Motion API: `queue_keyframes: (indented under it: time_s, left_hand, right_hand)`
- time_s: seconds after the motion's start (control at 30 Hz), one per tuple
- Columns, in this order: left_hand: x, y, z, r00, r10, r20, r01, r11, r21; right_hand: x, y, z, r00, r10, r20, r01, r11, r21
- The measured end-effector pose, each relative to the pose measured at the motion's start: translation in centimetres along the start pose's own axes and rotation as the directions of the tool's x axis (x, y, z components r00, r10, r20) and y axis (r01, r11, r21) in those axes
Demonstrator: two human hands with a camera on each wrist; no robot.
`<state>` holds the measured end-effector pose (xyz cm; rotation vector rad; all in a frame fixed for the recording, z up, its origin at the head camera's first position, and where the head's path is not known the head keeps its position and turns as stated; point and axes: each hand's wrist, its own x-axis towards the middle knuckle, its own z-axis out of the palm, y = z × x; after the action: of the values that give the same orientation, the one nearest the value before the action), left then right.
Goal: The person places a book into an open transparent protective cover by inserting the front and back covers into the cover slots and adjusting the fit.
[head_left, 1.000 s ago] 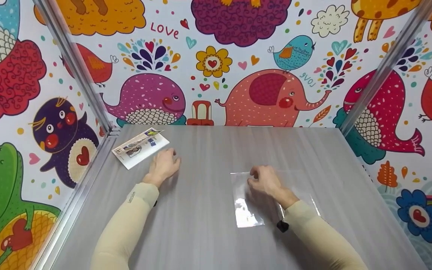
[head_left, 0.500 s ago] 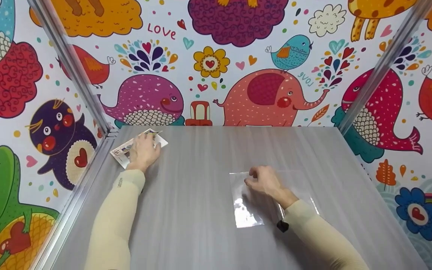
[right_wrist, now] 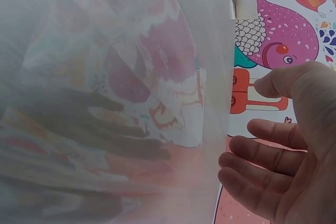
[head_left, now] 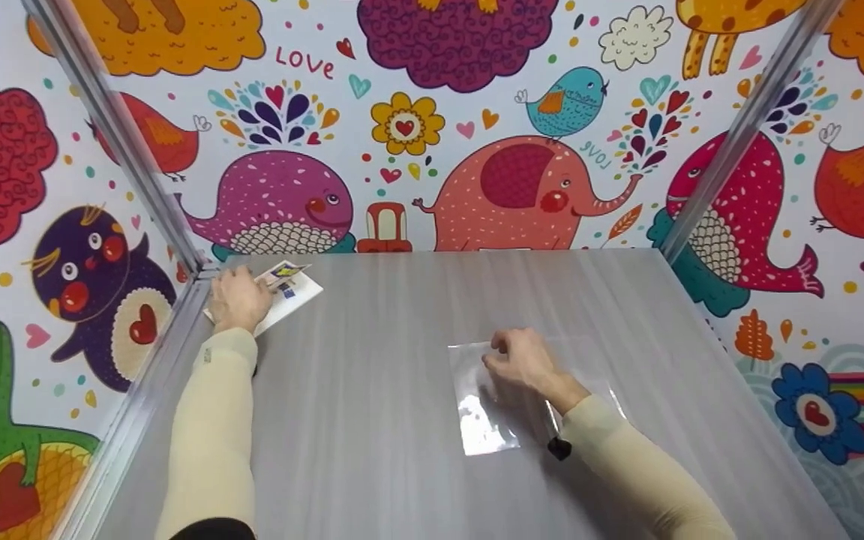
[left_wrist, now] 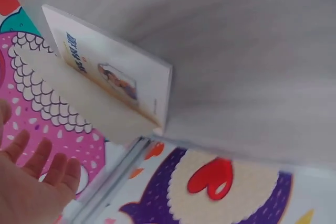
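A thin white book (head_left: 301, 296) with a loosely raised cover lies at the far left of the table. My left hand (head_left: 241, 300) is over its left end and hides that part in the head view. In the left wrist view the fingers (left_wrist: 63, 174) are loosely spread beside the lifted cover (left_wrist: 89, 100), holding nothing. My right hand (head_left: 526, 360) hovers with relaxed, slightly bent fingers over a clear plastic sleeve (head_left: 488, 427) lying flat. Shiny reflections cover the sleeve (right_wrist: 126, 77) in the right wrist view, and the hand (right_wrist: 283, 150) is empty there.
The grey table (head_left: 379, 390) is enclosed by walls with printed cartoon animals (head_left: 522, 187). Metal rails (head_left: 147, 390) run along its left edge, close to the book and left hand. A metal post (head_left: 747, 127) rises at the back right corner.
My left hand has moved left, from beside the book's right edge across it to its left end. The right hand stays over the sleeve. The head view has shifted slightly.
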<state>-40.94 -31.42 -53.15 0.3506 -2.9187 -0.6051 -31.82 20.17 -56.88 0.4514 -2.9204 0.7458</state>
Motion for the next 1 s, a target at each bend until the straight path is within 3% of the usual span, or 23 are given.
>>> queue_keyframes:
  time_s: [0.13,0.23,0.47,0.6,0.83,1.0]
  left_hand:
    - [0.3,-1.6,0.5,0.991,-0.125,0.048,0.126,0.992,-0.026]
    - [0.4,-2.5,1.2,0.983,-0.165,0.085,0.167,0.986,-0.013]
    - [0.6,-2.6,2.7,0.979,-0.155,0.135,0.156,0.988,0.003]
    - [0.3,-3.0,3.5,0.974,-0.146,0.174,0.144,0.989,0.022]
    - [-1.4,-3.9,4.9,0.960,-0.093,0.264,0.081,0.995,0.056]
    - [-2.2,-4.2,5.4,0.963,-0.082,0.257,0.059,0.994,0.094]
  right_hand:
    - [0.1,0.0,0.0,1.000,-0.006,0.008,0.006,1.000,-0.007]
    - [-0.1,0.1,-0.2,1.000,-0.004,0.009,0.004,1.000,-0.017]
    - [-0.5,0.7,-0.5,1.000,-0.003,-0.018,0.002,0.997,-0.082]
    - [-0.4,0.5,-0.3,1.000,-0.002,0.002,0.002,0.999,-0.048]
    - [-0.1,-0.1,0.2,0.999,-0.034,0.000,0.034,0.999,-0.003]
    - [0.0,-0.5,0.5,1.000,-0.029,0.004,0.029,1.000,0.007]
